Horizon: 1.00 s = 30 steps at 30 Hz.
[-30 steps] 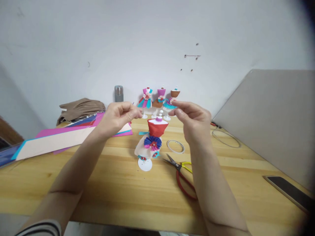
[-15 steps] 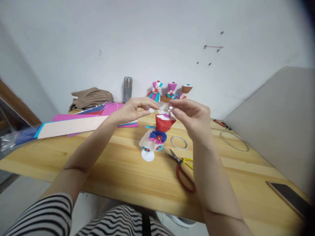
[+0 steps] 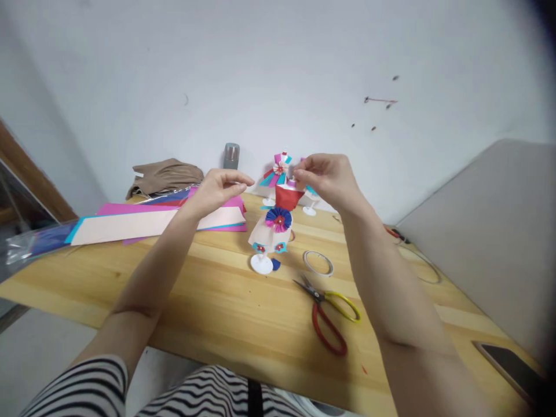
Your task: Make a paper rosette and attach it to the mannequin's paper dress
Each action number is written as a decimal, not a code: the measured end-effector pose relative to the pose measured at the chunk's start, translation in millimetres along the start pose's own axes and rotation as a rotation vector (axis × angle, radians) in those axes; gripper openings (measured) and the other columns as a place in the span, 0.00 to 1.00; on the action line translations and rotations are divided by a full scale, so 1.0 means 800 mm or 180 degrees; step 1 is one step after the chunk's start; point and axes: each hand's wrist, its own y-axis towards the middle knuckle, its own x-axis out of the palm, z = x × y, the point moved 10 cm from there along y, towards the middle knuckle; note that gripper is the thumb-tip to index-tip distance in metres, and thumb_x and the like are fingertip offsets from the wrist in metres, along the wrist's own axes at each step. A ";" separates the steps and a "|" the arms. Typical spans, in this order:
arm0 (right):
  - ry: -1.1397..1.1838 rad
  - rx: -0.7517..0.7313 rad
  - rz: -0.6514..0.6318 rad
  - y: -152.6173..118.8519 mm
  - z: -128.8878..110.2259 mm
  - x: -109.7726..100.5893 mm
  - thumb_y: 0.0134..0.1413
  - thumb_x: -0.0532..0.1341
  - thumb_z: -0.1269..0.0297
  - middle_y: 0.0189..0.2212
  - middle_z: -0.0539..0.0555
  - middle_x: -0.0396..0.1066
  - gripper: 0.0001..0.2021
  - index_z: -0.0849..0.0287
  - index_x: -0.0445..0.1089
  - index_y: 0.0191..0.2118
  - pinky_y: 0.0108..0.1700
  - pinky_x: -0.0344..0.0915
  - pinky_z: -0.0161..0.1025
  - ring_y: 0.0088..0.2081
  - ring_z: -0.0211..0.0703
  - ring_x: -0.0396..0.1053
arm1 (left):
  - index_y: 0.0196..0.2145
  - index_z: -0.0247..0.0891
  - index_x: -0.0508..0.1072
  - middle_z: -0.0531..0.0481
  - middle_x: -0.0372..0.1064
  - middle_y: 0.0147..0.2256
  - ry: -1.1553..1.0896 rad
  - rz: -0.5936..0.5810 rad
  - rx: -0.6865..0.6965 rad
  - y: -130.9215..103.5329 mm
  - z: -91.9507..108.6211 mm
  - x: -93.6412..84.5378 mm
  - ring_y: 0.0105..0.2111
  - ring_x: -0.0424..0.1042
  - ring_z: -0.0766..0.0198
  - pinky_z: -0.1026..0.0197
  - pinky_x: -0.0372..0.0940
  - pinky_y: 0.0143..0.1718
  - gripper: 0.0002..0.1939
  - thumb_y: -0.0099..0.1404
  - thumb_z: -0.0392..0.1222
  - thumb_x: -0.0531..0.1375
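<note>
A miniature dress stand [image 3: 289, 198] is in front of me, with a red paper bodice, a blue fan rosette [image 3: 278, 220], a pale pink skirt [image 3: 263, 231] with small teal and red bows, and a round white base [image 3: 261, 264]. My right hand [image 3: 325, 176] pinches the stand's top between thumb and fingers, which cover most of the knob. To the left, my left hand [image 3: 219, 191] hovers apart from the stand, fingers stretched out and holding nothing. I cannot tell whether the base rests fully on the table.
Scissors [image 3: 319, 296] and a tape ring [image 3: 318, 263] lie to the right, a phone [image 3: 506, 368] farther right. Paper sheets [image 3: 130, 227], brown cloth [image 3: 167, 175] and a flask [image 3: 231, 156] are at the left and back. More dress stands [image 3: 280, 168] stand by the wall [image 3: 278, 75].
My right hand has closed on the stand's top, and the stand is now more upright. My left hand has drawn away to the left. The view has tilted up slightly.
</note>
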 end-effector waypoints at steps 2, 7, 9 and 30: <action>-0.0068 0.0165 -0.0088 0.023 0.028 0.005 0.47 0.67 0.62 0.20 0.52 0.70 0.07 0.55 0.70 0.24 0.29 0.66 0.44 0.24 0.43 0.67 | 0.36 0.35 0.82 0.42 0.81 0.40 0.0023 0.0157 -0.0064 -0.001 -0.006 -0.013 0.39 0.78 0.58 0.57 0.70 0.45 0.10 0.60 0.42 0.65; -0.0264 0.0259 -0.0189 0.064 0.077 0.021 0.45 0.67 0.59 0.21 0.51 0.68 0.09 0.57 0.70 0.23 0.32 0.64 0.43 0.27 0.43 0.66 | 0.36 0.35 0.82 0.44 0.81 0.36 0.0075 0.0339 -0.0134 0.000 -0.015 -0.029 0.34 0.76 0.62 0.60 0.69 0.40 0.10 0.59 0.43 0.64; -0.0257 0.0273 -0.0161 0.074 0.090 0.024 0.45 0.66 0.58 0.20 0.50 0.67 0.10 0.57 0.69 0.23 0.32 0.63 0.42 0.26 0.41 0.64 | 0.36 0.35 0.82 0.44 0.81 0.35 0.0121 0.0318 -0.0133 0.002 -0.015 -0.030 0.33 0.75 0.63 0.61 0.69 0.38 0.11 0.59 0.43 0.64; 0.0813 -0.0017 0.0190 0.019 0.050 0.019 0.45 0.70 0.51 0.26 0.52 0.74 0.12 0.52 0.74 0.29 0.34 0.71 0.46 0.29 0.44 0.71 | 0.49 0.35 0.78 0.40 0.77 0.51 0.0329 0.0166 0.0382 0.001 -0.002 0.038 0.51 0.76 0.55 0.53 0.70 0.53 0.18 0.61 0.39 0.64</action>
